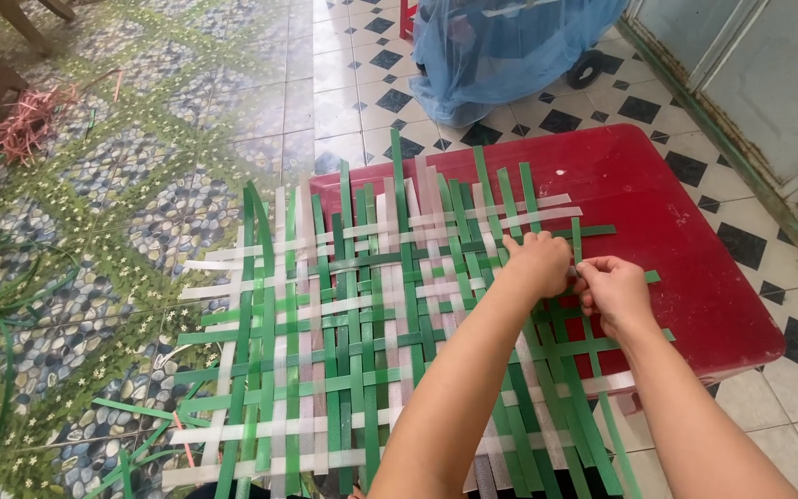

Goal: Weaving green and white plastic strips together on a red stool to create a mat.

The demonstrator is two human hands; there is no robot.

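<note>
Head view: our left hand (536,262) presses fingertips onto a flat woven mat of green and white plastic strips (353,323). Just beside it, our right hand (613,292) pinches one upright green strip (576,242). Mat lies across the left edge of a low red plastic table (676,231), overhanging patterned floor tiles (94,203).
</note>
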